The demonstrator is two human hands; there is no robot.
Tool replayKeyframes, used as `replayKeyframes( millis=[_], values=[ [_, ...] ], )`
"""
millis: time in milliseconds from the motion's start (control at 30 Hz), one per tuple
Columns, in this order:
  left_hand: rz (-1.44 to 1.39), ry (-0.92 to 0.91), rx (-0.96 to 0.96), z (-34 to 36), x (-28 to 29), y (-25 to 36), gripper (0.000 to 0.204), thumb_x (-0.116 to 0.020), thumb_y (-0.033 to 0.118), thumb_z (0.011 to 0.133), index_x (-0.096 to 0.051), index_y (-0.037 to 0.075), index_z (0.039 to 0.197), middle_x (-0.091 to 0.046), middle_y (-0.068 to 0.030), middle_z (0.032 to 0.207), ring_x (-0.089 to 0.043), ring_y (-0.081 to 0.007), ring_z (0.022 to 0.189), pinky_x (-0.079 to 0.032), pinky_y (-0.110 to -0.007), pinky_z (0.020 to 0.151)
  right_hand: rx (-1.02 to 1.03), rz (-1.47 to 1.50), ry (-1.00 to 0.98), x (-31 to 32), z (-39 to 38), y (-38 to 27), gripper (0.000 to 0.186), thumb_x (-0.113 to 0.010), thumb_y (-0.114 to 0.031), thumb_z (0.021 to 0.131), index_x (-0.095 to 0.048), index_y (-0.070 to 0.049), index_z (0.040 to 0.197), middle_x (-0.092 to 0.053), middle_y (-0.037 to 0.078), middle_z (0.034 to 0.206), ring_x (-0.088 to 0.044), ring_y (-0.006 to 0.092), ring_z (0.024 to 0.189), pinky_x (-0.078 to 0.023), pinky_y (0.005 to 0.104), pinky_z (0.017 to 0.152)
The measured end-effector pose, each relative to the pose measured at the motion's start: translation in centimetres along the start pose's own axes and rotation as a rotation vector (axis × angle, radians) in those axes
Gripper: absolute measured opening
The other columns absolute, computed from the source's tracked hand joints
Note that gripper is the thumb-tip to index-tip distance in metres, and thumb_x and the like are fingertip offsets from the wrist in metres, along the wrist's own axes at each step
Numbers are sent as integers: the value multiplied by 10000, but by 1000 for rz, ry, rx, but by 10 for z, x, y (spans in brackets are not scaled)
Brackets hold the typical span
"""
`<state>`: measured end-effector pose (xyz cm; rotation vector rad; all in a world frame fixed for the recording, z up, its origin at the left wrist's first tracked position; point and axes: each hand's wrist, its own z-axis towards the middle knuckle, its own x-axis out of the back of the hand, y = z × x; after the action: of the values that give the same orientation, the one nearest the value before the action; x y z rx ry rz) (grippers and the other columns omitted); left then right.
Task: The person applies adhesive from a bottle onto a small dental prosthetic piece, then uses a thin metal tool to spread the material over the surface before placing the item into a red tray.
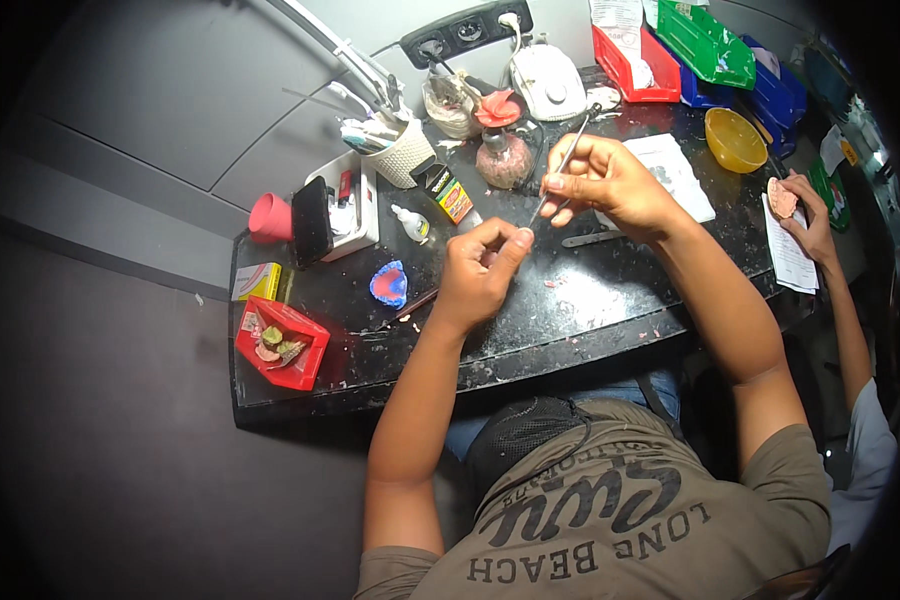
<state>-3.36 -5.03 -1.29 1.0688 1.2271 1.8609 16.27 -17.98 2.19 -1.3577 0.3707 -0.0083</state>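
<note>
A round glass jar (504, 163) with a red top stands on the black table (630, 285). Right of the jar and nearer the person, the right hand (610, 188) grips a thin metal tool (571, 152), slanting down to the left hand (482, 270), which is on the jar's near side, thumb and forefinger together at the tip; anything pinched there is too small to tell. Left of the jar stands a woven cup (402, 158); farther left and nearer lies a blue-and-red dental mould (389, 285). Well right of the jar, past a yellow bowl (736, 140), a co-worker's hand (816, 228) holds a pink dental cast (781, 198)
</note>
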Motion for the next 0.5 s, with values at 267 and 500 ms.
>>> replayKeyframes(
  millis=[267, 500],
  values=[
    [-104, -75, 50, -2, 0, -4, 167, -608, 129, 985, -645, -6, 896, -630, -10, 779, -541, -53, 682, -428, -204, 622, -10, -49, 27, -2, 3, 7, 105, -655, -88, 939, -590, -17, 979, -657, 59, 828, -697, 146, 770, -595, 275, 687],
    [-153, -126, 35, -2, 4, 8, 139, -607, 99, 970, -641, -34, 994, -657, -40, 827, -577, -63, 748, -455, -207, 693, 10, -57, 81, -1, 2, 4, 101, -653, -88, 938, -596, -17, 982, -665, 60, 824, -696, 140, 766, -593, 270, 688]
  ],
)
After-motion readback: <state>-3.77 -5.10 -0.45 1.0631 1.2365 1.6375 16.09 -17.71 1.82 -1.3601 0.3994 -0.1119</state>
